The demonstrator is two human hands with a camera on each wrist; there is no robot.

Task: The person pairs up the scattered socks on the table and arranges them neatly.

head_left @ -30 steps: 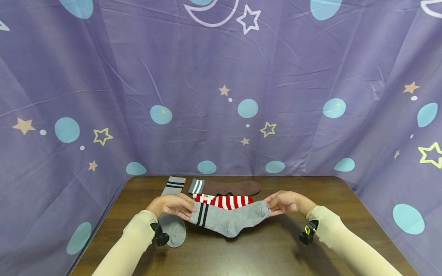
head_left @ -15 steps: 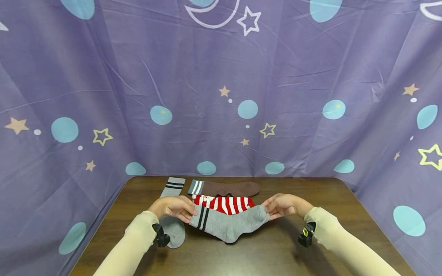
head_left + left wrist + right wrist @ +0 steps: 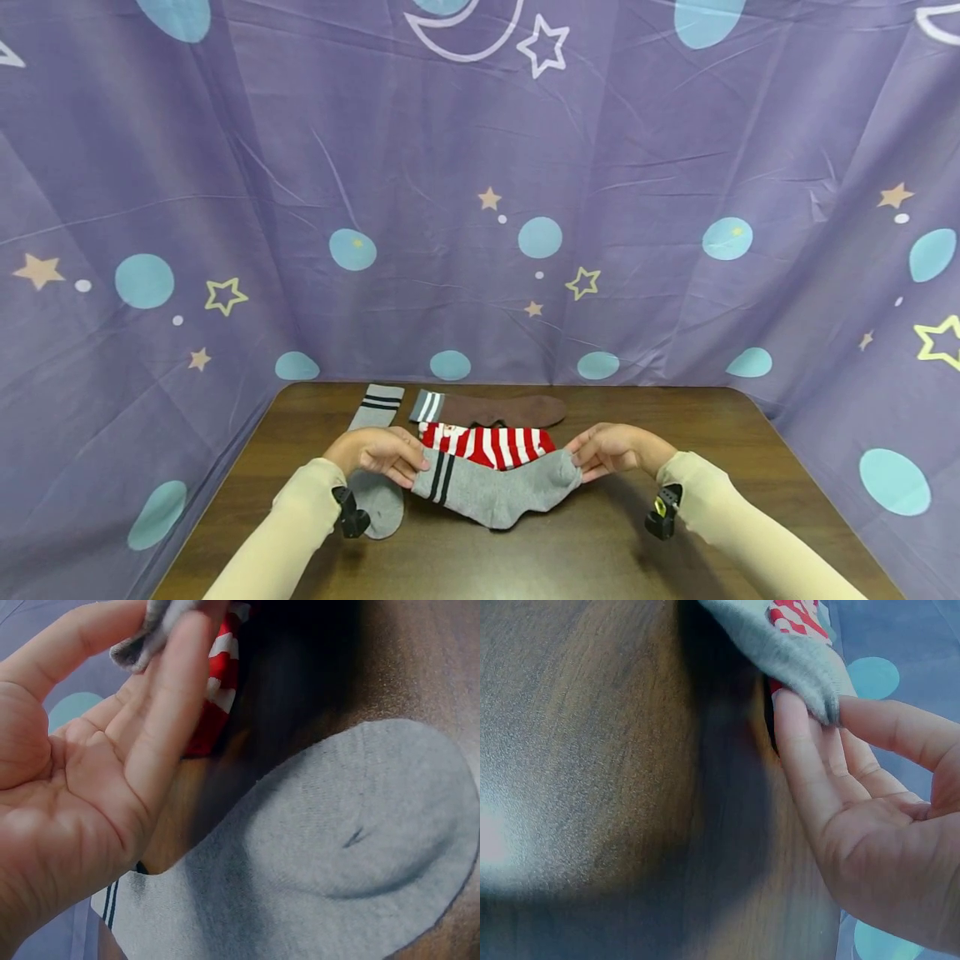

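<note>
A grey sock (image 3: 498, 492) with two black stripes at its cuff stretches between both hands, its heel sagging toward the table. The left hand (image 3: 386, 454) pinches the cuff end; the left wrist view shows thumb and fingers on its edge. At the toe end, the right hand (image 3: 611, 450) pinches the fabric, and the right wrist view shows the grey toe (image 3: 810, 682) between thumb and fingers. Just behind the held sock lies a red and white striped sock (image 3: 517, 446), partly covered. Under the left hand is a second grey sock (image 3: 360, 840) with matching stripes, its middle hidden in the head view.
A brown sock (image 3: 502, 409) with a grey, white-striped cuff lies farthest back on the wooden table (image 3: 675, 500). Behind the table hangs a purple curtain (image 3: 637, 167) with stars and blue dots, which also runs along both sides.
Both hands have lowered the held grey sock slightly toward the table's front, showing more of the red and white sock. The right hand has shifted a little left.
</note>
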